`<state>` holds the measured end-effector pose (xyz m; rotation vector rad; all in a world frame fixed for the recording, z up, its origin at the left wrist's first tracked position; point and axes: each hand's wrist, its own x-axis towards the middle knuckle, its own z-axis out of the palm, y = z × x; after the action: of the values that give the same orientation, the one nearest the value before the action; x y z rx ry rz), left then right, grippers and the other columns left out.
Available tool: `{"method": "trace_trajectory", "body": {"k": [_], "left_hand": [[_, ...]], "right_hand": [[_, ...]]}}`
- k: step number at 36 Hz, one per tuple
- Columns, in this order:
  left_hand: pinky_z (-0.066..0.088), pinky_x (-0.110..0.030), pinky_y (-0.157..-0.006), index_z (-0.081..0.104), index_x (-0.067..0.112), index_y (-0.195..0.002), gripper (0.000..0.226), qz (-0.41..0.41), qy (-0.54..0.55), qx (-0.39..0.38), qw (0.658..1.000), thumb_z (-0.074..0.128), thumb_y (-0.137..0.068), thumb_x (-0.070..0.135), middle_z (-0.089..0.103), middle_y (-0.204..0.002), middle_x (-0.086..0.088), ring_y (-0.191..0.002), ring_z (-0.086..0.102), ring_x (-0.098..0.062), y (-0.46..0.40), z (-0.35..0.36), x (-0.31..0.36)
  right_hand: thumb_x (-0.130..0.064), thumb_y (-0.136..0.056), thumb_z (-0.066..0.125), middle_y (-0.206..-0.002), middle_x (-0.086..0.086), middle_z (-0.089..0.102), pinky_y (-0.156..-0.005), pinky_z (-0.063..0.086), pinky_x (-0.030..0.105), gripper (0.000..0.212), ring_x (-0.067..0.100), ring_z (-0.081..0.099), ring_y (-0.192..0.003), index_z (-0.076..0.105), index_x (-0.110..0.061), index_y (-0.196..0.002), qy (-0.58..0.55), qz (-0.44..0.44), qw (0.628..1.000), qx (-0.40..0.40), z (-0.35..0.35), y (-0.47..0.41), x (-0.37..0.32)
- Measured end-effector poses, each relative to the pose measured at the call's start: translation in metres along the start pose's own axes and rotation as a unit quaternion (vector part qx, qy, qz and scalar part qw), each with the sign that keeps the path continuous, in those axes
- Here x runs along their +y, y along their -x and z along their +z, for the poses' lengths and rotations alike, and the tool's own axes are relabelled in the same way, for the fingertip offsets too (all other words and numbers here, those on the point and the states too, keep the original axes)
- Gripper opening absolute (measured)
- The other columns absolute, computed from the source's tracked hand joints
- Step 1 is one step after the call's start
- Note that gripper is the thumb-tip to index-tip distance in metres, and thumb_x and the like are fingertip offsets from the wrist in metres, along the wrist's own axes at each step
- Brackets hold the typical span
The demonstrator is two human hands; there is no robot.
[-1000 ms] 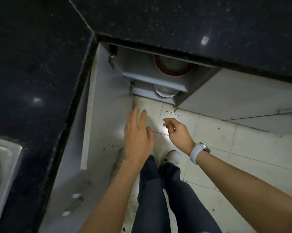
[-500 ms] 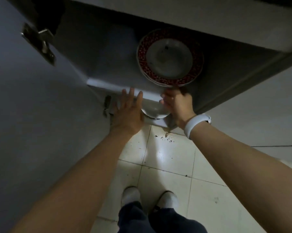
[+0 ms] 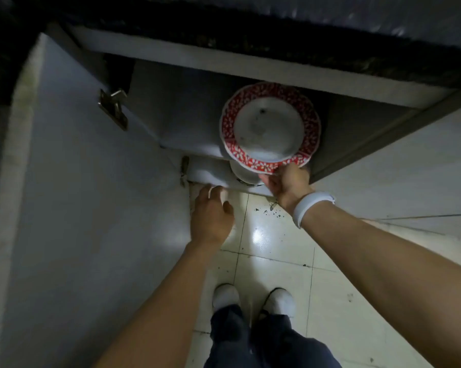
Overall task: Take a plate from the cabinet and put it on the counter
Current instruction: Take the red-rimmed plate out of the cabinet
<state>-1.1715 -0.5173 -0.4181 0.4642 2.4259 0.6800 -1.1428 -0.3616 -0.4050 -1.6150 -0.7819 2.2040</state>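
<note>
A plate (image 3: 269,127) with a white centre and a red flowered rim is tilted up at the front of the cabinet's upper shelf (image 3: 186,144), partly past the shelf edge. My right hand (image 3: 287,183), with a white band on the wrist, grips the plate's near rim from below. My left hand (image 3: 210,216) hangs with fingers apart over the floor, just in front of the lower shelf, holding nothing. The dark stone counter (image 3: 330,27) runs across the top of the view above the cabinet.
The open cabinet door (image 3: 72,208) stands at my left with a metal hinge (image 3: 112,107). A white dish (image 3: 246,173) sits on the lower shelf under the plate. A closed cabinet front (image 3: 409,166) is on the right. My feet (image 3: 253,298) stand on white floor tiles.
My right hand has taken hold of the red-rimmed plate and lifted it forward off the shelf. My left hand has drawn back from the shelf edge toward the floor.
</note>
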Motion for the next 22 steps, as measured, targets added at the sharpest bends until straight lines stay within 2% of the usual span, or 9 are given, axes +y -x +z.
{"method": "trace_trajectory", "body": {"k": [3,6,9,12,14,16,19,22], "left_hand": [[0.042,-0.036,-0.098,0.047,0.003,-0.126,0.037,-0.065,0.104,0.032,0.992,0.044,-0.090,0.012,0.046,-0.135,-0.019,-0.121,0.049,-0.033,0.029,-0.009,0.002],[0.041,-0.034,-0.102,0.044,0.007,-0.131,0.040,-0.132,0.211,0.045,0.968,0.039,-0.092,0.015,0.048,-0.136,-0.015,-0.121,0.050,-0.029,0.060,-0.022,0.010],[0.032,-0.024,-0.099,0.032,0.014,-0.140,0.046,-0.175,0.273,0.035,0.945,0.041,-0.095,0.016,0.040,-0.144,-0.009,-0.123,0.044,-0.018,0.094,-0.038,0.023],[0.033,-0.037,-0.111,0.024,0.021,-0.143,0.054,-0.171,0.274,-0.010,0.946,0.044,-0.093,0.026,0.030,-0.151,-0.009,-0.133,0.038,-0.022,0.126,-0.051,0.032],[0.033,-0.047,-0.112,0.019,0.025,-0.144,0.059,-0.172,0.249,-0.050,0.952,0.046,-0.093,0.034,0.025,-0.154,-0.009,-0.137,0.034,-0.026,0.143,-0.060,0.042],[0.034,-0.046,-0.111,0.015,0.025,-0.145,0.062,-0.153,0.241,-0.085,0.955,0.047,-0.092,0.034,0.027,-0.154,-0.007,-0.136,0.034,-0.023,0.163,-0.069,0.058],[0.038,-0.035,-0.102,0.017,0.026,-0.145,0.065,-0.109,0.231,-0.129,0.958,0.052,-0.091,0.031,0.038,-0.144,-0.004,-0.123,0.042,-0.016,0.194,-0.082,0.092],[0.037,-0.045,-0.108,0.027,0.028,-0.143,0.060,-0.084,0.199,-0.183,0.959,0.052,-0.090,0.037,0.033,-0.150,-0.004,-0.134,0.037,-0.024,0.213,-0.086,0.112]], "right_hand": [[0.001,-0.087,0.040,-0.113,0.013,0.063,-0.065,0.061,0.034,0.032,0.031,0.064,-0.096,0.051,-0.016,-0.111,0.056,0.008,0.998,-0.016,-0.026,0.036,0.011],[0.001,-0.086,0.044,-0.095,0.008,0.061,-0.057,0.059,0.031,0.029,0.023,0.064,-0.075,0.050,-0.016,-0.108,0.080,0.032,0.996,-0.014,-0.055,0.080,0.016],[-0.001,-0.087,0.047,-0.093,0.008,0.060,-0.058,0.059,0.033,0.027,0.023,0.065,-0.072,0.046,-0.013,-0.112,0.125,0.065,0.990,-0.008,-0.088,0.126,0.022],[-0.005,-0.090,0.048,-0.090,0.009,0.061,-0.055,0.061,0.030,0.017,0.022,0.065,-0.066,0.047,-0.015,-0.102,0.158,0.080,0.984,-0.010,-0.122,0.173,0.021],[-0.005,-0.090,0.048,-0.090,0.009,0.063,-0.058,0.061,0.030,0.017,0.021,0.068,-0.065,0.049,-0.014,-0.105,0.162,0.091,0.982,-0.025,-0.144,0.205,0.015],[-0.006,-0.091,0.047,-0.093,0.010,0.065,-0.062,0.062,0.031,0.024,0.024,0.068,-0.073,0.048,-0.010,-0.115,0.179,0.095,0.979,-0.033,-0.167,0.236,0.007],[-0.010,-0.091,0.048,-0.105,0.017,0.067,-0.069,0.062,0.035,0.030,0.032,0.068,-0.086,0.048,-0.010,-0.121,0.189,0.098,0.976,-0.038,-0.203,0.282,-0.016],[-0.016,-0.090,0.052,-0.107,0.015,0.069,-0.073,0.061,0.037,0.029,0.032,0.069,-0.091,0.052,-0.015,-0.119,0.190,0.111,0.974,-0.054,-0.229,0.311,-0.036]]}}
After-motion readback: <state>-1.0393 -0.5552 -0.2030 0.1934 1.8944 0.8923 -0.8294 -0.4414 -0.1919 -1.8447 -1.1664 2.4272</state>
